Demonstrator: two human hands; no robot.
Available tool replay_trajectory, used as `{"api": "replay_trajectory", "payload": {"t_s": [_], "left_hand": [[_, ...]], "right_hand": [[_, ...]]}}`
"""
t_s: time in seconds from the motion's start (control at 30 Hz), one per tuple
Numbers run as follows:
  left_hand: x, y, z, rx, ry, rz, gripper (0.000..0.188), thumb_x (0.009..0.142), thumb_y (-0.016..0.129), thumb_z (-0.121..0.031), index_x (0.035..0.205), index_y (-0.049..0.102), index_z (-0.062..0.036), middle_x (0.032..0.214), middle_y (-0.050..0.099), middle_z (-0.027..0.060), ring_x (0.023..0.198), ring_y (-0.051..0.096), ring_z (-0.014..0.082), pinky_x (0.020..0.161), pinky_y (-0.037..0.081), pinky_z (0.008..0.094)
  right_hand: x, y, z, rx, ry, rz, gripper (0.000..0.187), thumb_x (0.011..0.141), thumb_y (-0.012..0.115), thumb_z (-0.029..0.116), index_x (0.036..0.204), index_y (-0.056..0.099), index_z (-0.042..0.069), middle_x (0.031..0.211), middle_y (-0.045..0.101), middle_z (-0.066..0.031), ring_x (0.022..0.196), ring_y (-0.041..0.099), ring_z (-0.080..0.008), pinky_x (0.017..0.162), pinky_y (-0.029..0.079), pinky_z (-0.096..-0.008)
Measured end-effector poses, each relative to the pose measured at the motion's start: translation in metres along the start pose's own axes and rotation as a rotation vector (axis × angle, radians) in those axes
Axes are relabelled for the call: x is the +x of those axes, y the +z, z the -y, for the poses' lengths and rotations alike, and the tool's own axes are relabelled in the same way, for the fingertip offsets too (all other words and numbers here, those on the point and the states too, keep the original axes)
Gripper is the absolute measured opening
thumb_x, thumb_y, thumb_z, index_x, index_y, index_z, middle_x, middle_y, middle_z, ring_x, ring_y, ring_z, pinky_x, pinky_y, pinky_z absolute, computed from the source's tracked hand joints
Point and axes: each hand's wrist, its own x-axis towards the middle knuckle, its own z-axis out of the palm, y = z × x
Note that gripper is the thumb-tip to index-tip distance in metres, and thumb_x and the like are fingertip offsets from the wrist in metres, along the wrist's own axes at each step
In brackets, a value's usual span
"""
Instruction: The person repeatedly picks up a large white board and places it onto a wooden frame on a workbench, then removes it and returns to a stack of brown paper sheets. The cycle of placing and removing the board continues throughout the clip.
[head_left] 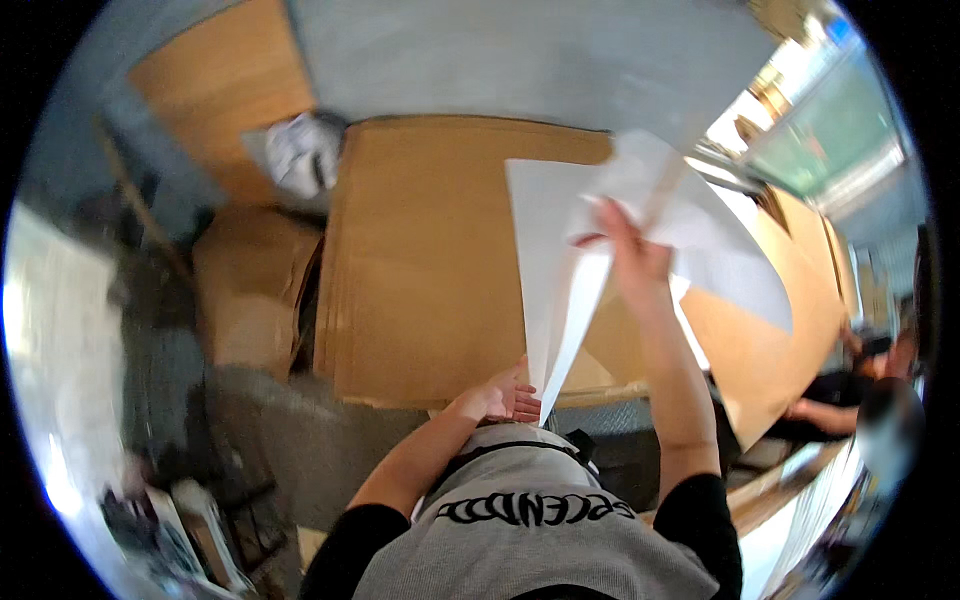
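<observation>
A large white sheet (pixel 545 215), which looks like paper, is raised and folded over a stack of brown cardboard (pixel 425 260). My right hand (pixel 640 255) is closed on the sheet at its upper part, and motion blurs its outline. A blurred tan strip (pixel 668 185) slants up beyond the fingers; whether I hold it cannot be made out. Close to my body, my left hand (pixel 505 398) lies palm up with its fingers stretched beside the sheet's lower corner. Whether those fingers touch the sheet is unclear.
More brown board (pixel 770 350) extends to the right, where another person's arm (pixel 825 415) shows. A smaller cardboard pile (pixel 250 290) stands left of the stack. Behind it sits a crumpled white bundle (pixel 300 155), near a tan panel (pixel 235 85) against the wall.
</observation>
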Motion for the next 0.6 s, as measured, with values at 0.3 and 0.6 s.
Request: {"api": "replay_trajectory", "payload": {"t_s": [0.3,0.6], "left_hand": [[0.006,-0.034,0.01,0.281,-0.112,0.08,0.054,0.079,0.048,-0.043,0.115,0.041,-0.0032,0.108,0.049,0.0157,0.096,0.051,0.0277,0.08,0.043,0.0395],[-0.016,-0.052,0.001,0.384,-0.046,-0.061,0.038,0.082,0.049,-0.029,0.109,0.043,-0.0038,0.101,0.05,0.011,0.092,0.05,0.0223,0.078,0.043,0.0347]], "right_hand": [[-0.009,0.053,0.053,0.009,-0.126,0.316,0.022,0.084,0.052,0.019,0.097,0.052,0.002,0.074,0.058,-0.0066,0.064,0.058,-0.0114,0.059,0.048,-0.0234],[0.014,0.017,0.06,0.45,-0.068,0.097,0.016,0.083,0.052,0.008,0.09,0.048,-0.006,0.077,0.054,-0.0082,0.055,0.06,-0.0171,0.048,0.05,-0.0272]]}}
